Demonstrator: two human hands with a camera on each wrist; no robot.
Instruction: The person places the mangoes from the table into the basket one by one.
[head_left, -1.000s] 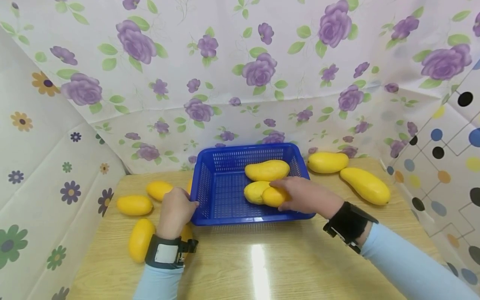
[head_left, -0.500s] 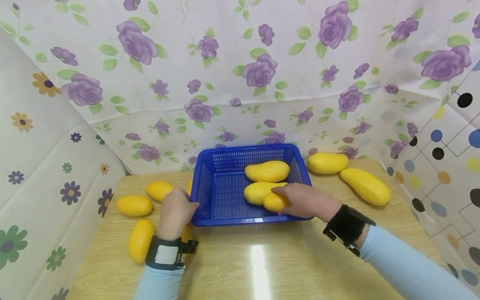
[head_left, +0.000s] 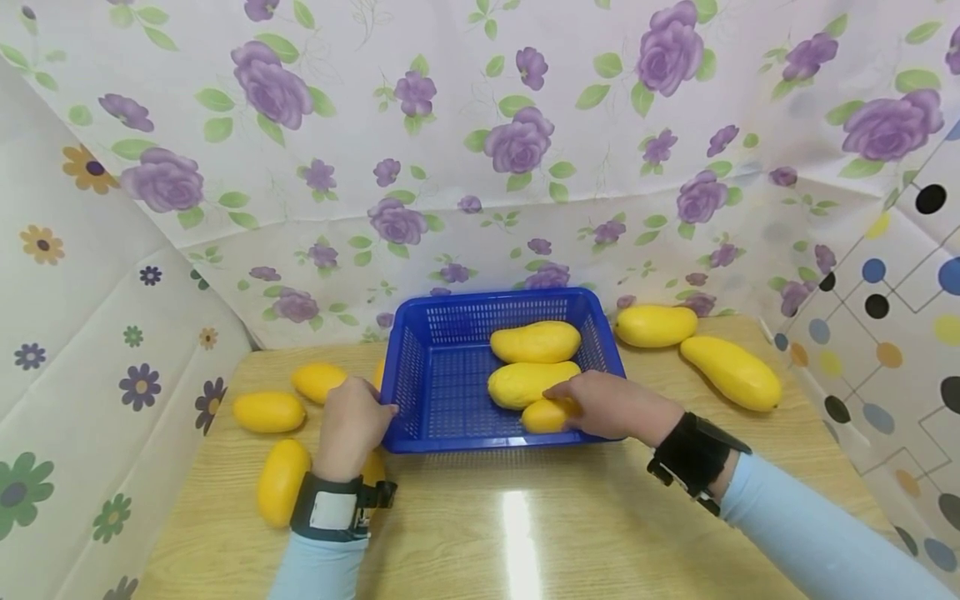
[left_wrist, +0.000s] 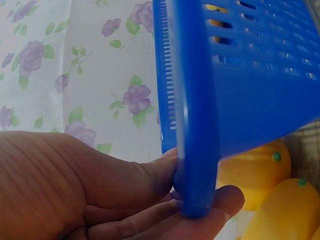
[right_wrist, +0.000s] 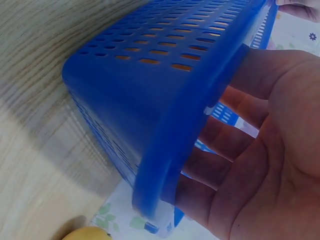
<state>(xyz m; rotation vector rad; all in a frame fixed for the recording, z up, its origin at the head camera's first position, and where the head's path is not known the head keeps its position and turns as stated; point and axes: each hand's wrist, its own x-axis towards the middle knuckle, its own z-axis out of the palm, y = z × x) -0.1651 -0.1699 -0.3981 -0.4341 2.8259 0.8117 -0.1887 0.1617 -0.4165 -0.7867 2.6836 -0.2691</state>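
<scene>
A blue plastic basket (head_left: pixel 450 392) sits on the table in the head view. My left hand (head_left: pixel 352 425) pinches its left rim; the left wrist view shows thumb and fingers on either side of the rim (left_wrist: pixel 195 140). Inside the basket, my right hand (head_left: pixel 615 406) holds a small orange-yellow mango (head_left: pixel 543 416) low by the front wall. Two larger yellow fruits, papaya-like, lie behind it, one at the back (head_left: pixel 535 342) and one in the middle (head_left: pixel 525 385). In the right wrist view my right hand (right_wrist: pixel 265 145) reaches over the rim, and the mango is hidden.
Several mangoes (head_left: pixel 268 412) lie left of the basket, some partly hidden by my left arm. Two large yellow fruits (head_left: pixel 731 372) rest on the table (head_left: pixel 600 517) to the right. A flowered cloth (head_left: pixel 480 167) stands right behind the basket.
My right hand has moved the mango down and toward the basket's front wall, uncovering more of the middle fruit. My left hand has stayed on the rim.
</scene>
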